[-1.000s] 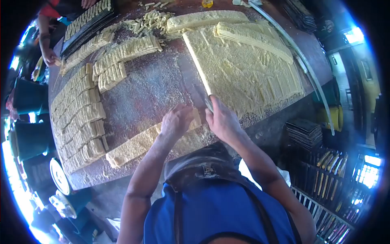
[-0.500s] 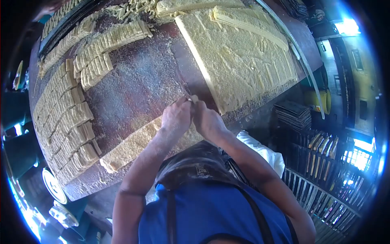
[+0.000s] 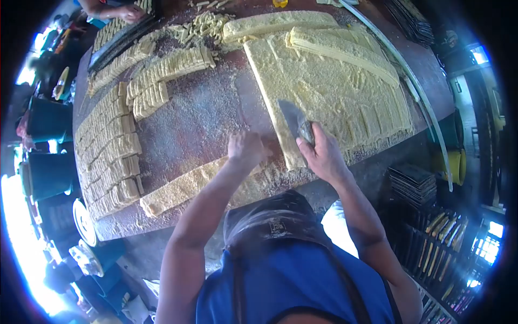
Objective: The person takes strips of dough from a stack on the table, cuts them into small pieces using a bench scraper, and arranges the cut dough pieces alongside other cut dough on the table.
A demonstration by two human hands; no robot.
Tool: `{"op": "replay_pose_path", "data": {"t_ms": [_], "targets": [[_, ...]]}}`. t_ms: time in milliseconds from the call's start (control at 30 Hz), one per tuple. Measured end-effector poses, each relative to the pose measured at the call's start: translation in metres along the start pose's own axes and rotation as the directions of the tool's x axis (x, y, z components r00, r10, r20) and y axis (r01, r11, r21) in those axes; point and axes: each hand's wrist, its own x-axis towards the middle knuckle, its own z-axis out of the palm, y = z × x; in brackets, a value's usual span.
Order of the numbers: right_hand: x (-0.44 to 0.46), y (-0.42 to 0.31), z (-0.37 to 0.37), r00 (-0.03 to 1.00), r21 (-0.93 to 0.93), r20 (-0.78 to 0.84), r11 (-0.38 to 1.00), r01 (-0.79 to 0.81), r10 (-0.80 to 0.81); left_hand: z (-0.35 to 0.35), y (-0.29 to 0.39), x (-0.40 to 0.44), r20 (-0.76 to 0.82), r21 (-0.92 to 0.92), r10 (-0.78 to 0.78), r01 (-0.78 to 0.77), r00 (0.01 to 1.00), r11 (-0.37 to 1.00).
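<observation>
A broad-bladed knife (image 3: 293,116) is gripped by its handle in the right hand (image 3: 325,156), with the fingers wrapped round it and the blade raised over the near left edge of the crumb-dusted dough sheet (image 3: 329,89). The left hand (image 3: 245,147) is placed at the right end of a long dough strip (image 3: 183,188) along the table's near edge; its fingers are curled, but whether anything is pinched in them cannot be told. For good control, the blade is best angled away from the left fingers, and the soft-looking strip is best steadied with light pressure, so that its shape is not squashed.

At the far left, rows of small pieces are held in a black tray (image 3: 123,43), over which another person's hand (image 3: 131,13) is seen. Beside the table (image 3: 189,119), 2 teal buckets (image 3: 49,120) are seen at the left and 1 yellow bucket (image 3: 458,166) at the right; their contents cannot be made out. Dark trays (image 3: 413,186) are stacked near the yellow bucket.
</observation>
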Motion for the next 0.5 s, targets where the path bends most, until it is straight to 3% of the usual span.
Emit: {"op": "replay_pose_path", "data": {"t_ms": [33,67,133,200,233,300,333,400,467,500], "targets": [[0.0,0.0,-0.007,0.998,-0.014,-0.007,0.998,0.058,-0.058,0.01,0.0,0.008,-0.022,0.012,-0.004,0.004,1.0,1.0],[-0.005,0.0,-0.012,1.0,0.062,0.009,0.998,-0.025,0.024,0.022,-0.002,0.015,-0.086,0.004,0.02,-0.019,0.996,1.0],[-0.013,0.013,-0.015,0.997,0.031,-0.035,0.997,0.065,-0.064,0.032,-0.008,0.028,-0.178,0.009,0.048,-0.048,0.983,0.999],[-0.019,0.022,-0.019,0.987,-0.005,-0.062,0.989,0.149,-0.149,0.032,-0.021,0.042,-0.186,-0.078,0.117,-0.133,0.976,0.988],[-0.023,0.025,-0.021,0.993,0.008,-0.047,0.994,0.112,-0.111,0.031,-0.029,0.051,-0.191,-0.105,0.139,-0.161,0.972,0.981],[-0.029,0.025,-0.023,0.997,0.024,-0.027,0.997,0.073,-0.072,0.023,-0.046,0.069,0.026,-0.333,0.139,-0.123,0.99,0.935],[-0.031,0.023,-0.023,1.0,0.038,-0.012,0.999,0.017,-0.017,-0.015,-0.037,0.047,0.012,-0.57,0.092,-0.069,0.996,0.818],[-0.035,0.019,-0.019,0.999,0.054,0.004,0.998,-0.044,0.044,-0.035,-0.069,0.089,-0.068,-0.648,0.1,-0.12,0.993,0.752],[-0.038,0.015,-0.011,0.974,0.171,0.15,0.966,-0.194,0.169,-0.113,-0.052,0.05,-0.156,-0.565,-0.106,0.0,0.982,0.825],[-0.04,0.015,-0.002,0.972,0.166,0.152,0.964,-0.206,0.181,-0.117,-0.081,0.095,-0.317,-0.546,-0.161,-0.041,0.934,0.837]]}}
